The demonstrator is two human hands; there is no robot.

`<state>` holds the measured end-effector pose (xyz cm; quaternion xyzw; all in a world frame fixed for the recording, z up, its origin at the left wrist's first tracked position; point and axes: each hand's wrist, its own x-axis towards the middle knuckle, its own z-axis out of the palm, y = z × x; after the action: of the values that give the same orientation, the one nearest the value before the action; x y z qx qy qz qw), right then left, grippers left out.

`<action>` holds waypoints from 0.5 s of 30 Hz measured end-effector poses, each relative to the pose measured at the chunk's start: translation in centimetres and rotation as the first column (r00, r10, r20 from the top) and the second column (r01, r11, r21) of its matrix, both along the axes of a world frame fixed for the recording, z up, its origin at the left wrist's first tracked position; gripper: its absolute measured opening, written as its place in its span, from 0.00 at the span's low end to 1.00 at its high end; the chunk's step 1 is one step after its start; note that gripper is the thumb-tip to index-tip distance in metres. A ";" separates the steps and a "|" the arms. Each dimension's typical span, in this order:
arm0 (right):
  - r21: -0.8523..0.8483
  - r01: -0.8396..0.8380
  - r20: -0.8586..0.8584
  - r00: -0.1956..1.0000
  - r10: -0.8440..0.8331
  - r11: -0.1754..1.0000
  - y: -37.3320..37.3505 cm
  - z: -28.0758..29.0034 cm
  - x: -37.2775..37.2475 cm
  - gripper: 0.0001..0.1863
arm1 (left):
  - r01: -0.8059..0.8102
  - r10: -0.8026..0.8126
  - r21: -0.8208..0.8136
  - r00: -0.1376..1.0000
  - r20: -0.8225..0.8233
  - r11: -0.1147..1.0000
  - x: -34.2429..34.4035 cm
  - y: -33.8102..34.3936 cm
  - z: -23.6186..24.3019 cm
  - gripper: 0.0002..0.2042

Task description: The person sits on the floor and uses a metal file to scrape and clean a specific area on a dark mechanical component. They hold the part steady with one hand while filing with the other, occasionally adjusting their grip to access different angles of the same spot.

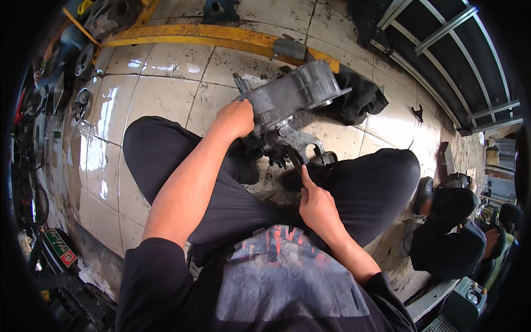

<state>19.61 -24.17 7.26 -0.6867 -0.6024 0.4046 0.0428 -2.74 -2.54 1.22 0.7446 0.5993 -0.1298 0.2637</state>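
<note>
While your left hand (235, 118) grips 1 grey cast-metal casing (293, 95) on the pale floor tiles (163, 98), your right hand (319, 207) holds 1 slim dark tool (297, 160): near-side work, apparently; next move calls for steady bracing.

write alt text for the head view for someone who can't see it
A person's left hand is on a grey metal casing on a tiled floor, while the right hand holds a thin dark tool toward its near side. Beyond lies a yellow frame; another person is at right.
</note>
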 end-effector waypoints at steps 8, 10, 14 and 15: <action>0.012 0.019 -0.033 0.999 -0.018 1.000 1.5 -0.2 -1.1 0.32 | -0.022 0.021 0.023 0.999 0.034 0.999 -0.2 -0.3 0.0 0.16; -0.016 0.039 0.015 0.999 -0.038 0.999 1.0 0.1 -0.5 0.32 | -0.024 0.024 0.012 1.000 0.014 1.000 -0.1 -0.4 -0.2 0.16; 0.037 0.005 -0.016 1.000 -0.005 0.999 1.5 -1.0 -1.5 0.32 | -0.034 0.033 -0.047 0.999 -0.013 0.998 0.9 -0.1 1.0 0.16; 0.037 -0.023 -0.005 1.000 0.024 0.999 1.7 -1.1 -1.5 0.32 | -0.017 0.017 -0.012 1.000 -0.001 1.000 0.6 0.0 0.5 0.16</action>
<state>18.10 -22.45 6.20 -0.6776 -0.6177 0.3957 0.0522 -2.19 -2.54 1.70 0.7379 0.6049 -0.1314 0.2689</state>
